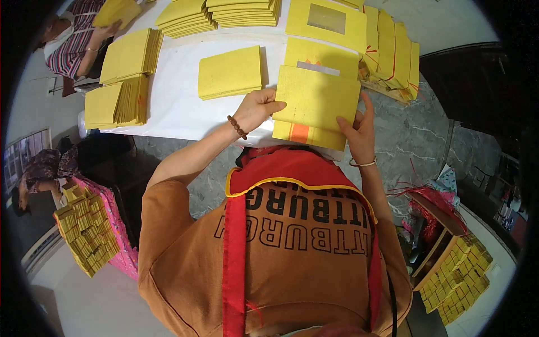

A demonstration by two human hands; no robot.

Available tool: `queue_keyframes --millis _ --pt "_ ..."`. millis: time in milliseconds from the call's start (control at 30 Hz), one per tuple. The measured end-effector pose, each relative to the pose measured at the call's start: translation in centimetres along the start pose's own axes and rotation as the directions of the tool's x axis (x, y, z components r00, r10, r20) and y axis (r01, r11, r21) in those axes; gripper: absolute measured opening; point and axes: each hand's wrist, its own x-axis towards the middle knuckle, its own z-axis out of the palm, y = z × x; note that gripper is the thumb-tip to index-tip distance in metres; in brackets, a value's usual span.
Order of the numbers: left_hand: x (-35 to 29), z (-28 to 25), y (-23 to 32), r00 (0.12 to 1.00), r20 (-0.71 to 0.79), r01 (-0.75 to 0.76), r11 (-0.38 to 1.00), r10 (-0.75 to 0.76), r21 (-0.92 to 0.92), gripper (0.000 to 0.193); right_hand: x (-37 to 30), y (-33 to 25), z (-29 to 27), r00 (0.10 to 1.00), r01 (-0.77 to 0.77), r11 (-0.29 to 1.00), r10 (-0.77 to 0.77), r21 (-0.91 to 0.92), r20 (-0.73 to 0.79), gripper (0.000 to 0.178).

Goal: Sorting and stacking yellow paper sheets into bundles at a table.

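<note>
My left hand pinches the left edge of yellow paper; my right hand, equally near, grips its right; long axis crosswise.

past my left side i see a co-worker in a striped top, and nearer me another person in dark patterned clothes, by a barred window. below them hangs a bright pink patterned cloth. grey floor with white veins spreads around me. on my right, tangled red strands lie over a wooden frame.
</note>
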Motion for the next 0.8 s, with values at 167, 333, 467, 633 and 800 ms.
queue_keyframes --millis 167,333,467,633,800 --pt "0.2 0.2 0.4 0.999 -0.011 0.042 0.995 -0.043 -0.095 0.015 0.5 0.8 -0.7 0.999 0.045 0.962 -0.041 -0.269 0.023 0.039" --pt "0.2 0.6 0.0 0.999 -0.035 0.022 0.99 -0.027 -0.137 0.01 0.7 1.9 -0.1 0.996 0.083 0.969 -0.09 -0.232 -0.019 0.04" --pt "-0.1 0.6 0.3 0.997 -0.053 0.039 0.976 -0.052 -0.215 0.016 0.8 2.3 -0.3 0.998 0.034 0.941 -0.052 -0.338 -0.045 0.041" --pt "-1.1 1.1 2.3 0.964 -0.225 -0.095 0.975 0.14 0.2 0.022 0.6 2.1 0.0 0.993 0.072 0.931 -0.1 -0.359 -0.062 0.04" --pt "-0.5 4.5 4.1 0.639 0.15 -0.591 0.356 0.754 0.723 0.042 0.5 1.8 0.2 0.994 0.04 0.939 -0.072 -0.342 -0.082 0.04"
